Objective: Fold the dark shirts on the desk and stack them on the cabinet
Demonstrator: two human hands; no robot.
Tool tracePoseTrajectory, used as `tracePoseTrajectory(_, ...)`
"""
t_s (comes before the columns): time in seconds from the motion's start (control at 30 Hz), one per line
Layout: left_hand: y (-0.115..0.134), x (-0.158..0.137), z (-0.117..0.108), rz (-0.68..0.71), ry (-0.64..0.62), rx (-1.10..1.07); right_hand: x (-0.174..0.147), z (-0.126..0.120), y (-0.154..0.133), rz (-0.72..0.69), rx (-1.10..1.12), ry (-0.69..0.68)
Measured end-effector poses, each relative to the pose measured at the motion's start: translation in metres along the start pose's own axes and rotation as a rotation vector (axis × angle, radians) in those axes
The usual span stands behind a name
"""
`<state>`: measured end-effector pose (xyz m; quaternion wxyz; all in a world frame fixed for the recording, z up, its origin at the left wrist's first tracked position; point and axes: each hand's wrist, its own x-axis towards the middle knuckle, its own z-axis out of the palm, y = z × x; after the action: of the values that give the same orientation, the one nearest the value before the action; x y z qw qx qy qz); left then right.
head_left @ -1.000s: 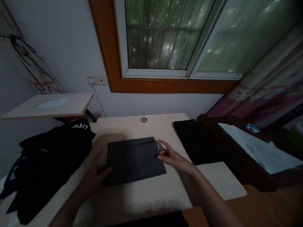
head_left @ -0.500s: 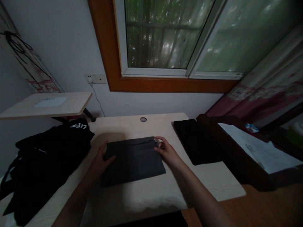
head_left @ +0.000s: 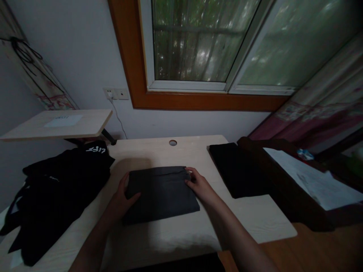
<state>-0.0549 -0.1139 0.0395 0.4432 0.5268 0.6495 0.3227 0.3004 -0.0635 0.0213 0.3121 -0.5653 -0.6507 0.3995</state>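
A dark grey folded garment (head_left: 163,196) lies flat on the pale wooden desk in front of me, a crease running along its far edge. My left hand (head_left: 124,196) grips its left side, thumb on top and fingers around the edge. At the far right corner, my right hand (head_left: 197,184) holds the cloth between thumb and fingers. A heap of black clothing (head_left: 59,189) with white lettering is spread to the left. To the right sits a neatly folded black garment (head_left: 236,170).
A raised wooden shelf (head_left: 93,126) overhangs the desk's back left. The pale desk (head_left: 272,219) has a round cable hole (head_left: 172,142) near its back edge. Dark furniture with a white sheet (head_left: 309,177) adjoins on the right. A window (head_left: 195,56) is behind.
Both hands keep their places at the sides of the grey garment. The right fingers have closed slightly at the far corner. The whole view has shifted a little.
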Motion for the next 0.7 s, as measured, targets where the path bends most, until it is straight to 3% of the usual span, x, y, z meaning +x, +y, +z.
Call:
tracePoseTrajectory(0.27,-0.006,-0.028,-0.009,0.056,-0.110,0.083,-0.020,-0.022,0.006,0.014,0.154,-0.340)
tracePoseTrajectory(0.47,0.014,-0.026,-0.019,0.114,-0.140,0.089,-0.023,-0.027,-0.017,-0.021,0.129,-0.212)
tracePoseTrajectory(0.6,0.031,-0.015,-0.026,0.182,-0.084,0.124,-0.019,-0.033,-0.032,-0.034,0.276,-0.159)
tracePoseTrajectory(0.7,0.033,0.000,-0.025,0.175,-0.058,0.121,-0.010,-0.032,-0.027,-0.033,0.349,-0.122)
